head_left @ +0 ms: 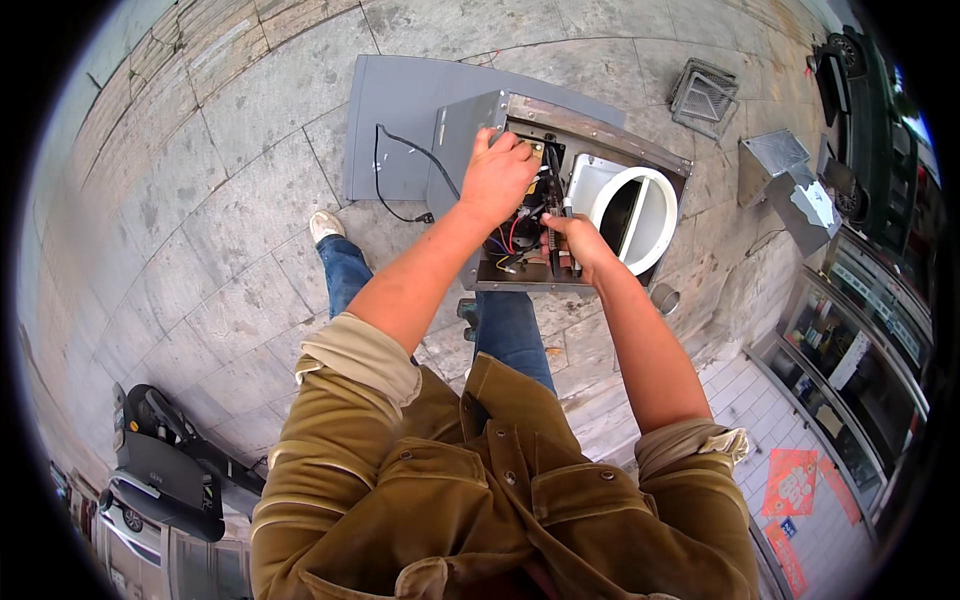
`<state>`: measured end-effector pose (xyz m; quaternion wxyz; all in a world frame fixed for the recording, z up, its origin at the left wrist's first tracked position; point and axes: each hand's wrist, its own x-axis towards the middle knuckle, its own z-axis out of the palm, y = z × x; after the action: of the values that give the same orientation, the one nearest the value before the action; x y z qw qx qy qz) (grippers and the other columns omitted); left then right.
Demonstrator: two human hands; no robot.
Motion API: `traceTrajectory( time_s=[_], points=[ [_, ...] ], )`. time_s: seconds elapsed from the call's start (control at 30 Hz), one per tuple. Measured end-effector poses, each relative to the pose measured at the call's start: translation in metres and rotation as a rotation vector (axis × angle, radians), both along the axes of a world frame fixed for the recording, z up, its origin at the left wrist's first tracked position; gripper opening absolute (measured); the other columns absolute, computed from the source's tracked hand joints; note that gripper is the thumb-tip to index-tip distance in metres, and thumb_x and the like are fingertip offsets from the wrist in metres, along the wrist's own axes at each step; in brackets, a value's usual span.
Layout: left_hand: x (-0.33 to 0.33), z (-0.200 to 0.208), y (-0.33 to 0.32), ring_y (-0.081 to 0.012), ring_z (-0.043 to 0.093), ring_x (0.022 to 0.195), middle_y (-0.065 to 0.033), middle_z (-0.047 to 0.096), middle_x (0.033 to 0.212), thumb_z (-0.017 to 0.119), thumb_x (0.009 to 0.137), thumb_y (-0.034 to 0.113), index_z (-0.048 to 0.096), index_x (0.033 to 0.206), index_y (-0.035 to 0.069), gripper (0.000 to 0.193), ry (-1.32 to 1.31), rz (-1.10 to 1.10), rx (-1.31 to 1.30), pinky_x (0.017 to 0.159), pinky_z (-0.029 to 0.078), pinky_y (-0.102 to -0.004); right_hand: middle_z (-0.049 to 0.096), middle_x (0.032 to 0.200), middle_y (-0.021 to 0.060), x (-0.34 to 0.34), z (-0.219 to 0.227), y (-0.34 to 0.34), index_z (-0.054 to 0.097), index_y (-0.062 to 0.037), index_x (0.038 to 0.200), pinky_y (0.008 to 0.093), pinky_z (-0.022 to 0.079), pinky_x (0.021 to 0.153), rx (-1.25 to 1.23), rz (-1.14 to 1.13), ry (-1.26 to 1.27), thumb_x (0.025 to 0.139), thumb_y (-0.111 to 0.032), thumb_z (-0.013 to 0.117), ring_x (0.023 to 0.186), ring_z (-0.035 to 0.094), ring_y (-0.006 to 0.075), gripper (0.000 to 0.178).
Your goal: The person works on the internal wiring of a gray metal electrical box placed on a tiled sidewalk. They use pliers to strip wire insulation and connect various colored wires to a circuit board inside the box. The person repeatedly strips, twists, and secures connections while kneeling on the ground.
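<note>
An opened grey metal appliance casing (600,112) stands tilted in front of me, a white round duct outlet (655,222) on its right side. Dark parts and coloured wires (508,238) fill the left compartment. My left hand (498,178) is closed over the casing's upper left edge, its fingertips by a yellowish part (535,150); its thumb is hidden. Lower and to the right, my right hand (580,245) closes with thumb and fingers around a narrow dark part (555,235) amid the wires. A slim white-tipped piece (567,205) shows beside its thumb.
Under and behind the casing lies a flat grey panel (395,110), with a black power cord (410,145) across it. Metal mesh filters (705,95) lie at the far right, sheet-metal boxes (775,165) beyond. A small metal cup (665,298) is near the casing. A scooter (170,460) stands lower left.
</note>
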<state>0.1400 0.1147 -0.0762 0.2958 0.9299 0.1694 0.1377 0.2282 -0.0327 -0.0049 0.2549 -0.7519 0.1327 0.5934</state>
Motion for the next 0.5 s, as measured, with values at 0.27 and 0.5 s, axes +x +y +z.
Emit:
traceTrajectory(
  time_s=[0.27, 0.5],
  points=[
    [-0.002, 0.002, 0.002, -0.0161, 0.055, 0.1, 0.0044, 0.061, 0.086, 0.059, 0.078, 0.012, 0.067, 0.081, 0.014, 0.009, 0.086, -0.079, 0.019, 0.105, 0.03, -0.0541, 0.061, 0.076, 0.0037, 0.007, -0.016, 0.014, 0.059, -0.0037, 0.093, 0.0293, 0.039, 0.047, 0.056, -0.077, -0.014, 0.089, -0.022, 0.062, 0.067, 0.059, 0.0138, 0.019],
    [0.002, 0.0, 0.003, -0.0157, 0.053, 0.102, 0.0054, 0.06, 0.09, 0.06, 0.079, 0.014, 0.068, 0.082, 0.016, 0.009, 0.101, -0.164, 0.063, 0.108, 0.028, -0.0543, 0.063, 0.081, 0.0029, 0.008, -0.034, 0.012, 0.06, -0.0052, 0.098, 0.0268, 0.039, 0.055, 0.112, -0.053, -0.068, 0.089, -0.023, 0.062, 0.07, 0.06, 0.0127, 0.02]
  ],
)
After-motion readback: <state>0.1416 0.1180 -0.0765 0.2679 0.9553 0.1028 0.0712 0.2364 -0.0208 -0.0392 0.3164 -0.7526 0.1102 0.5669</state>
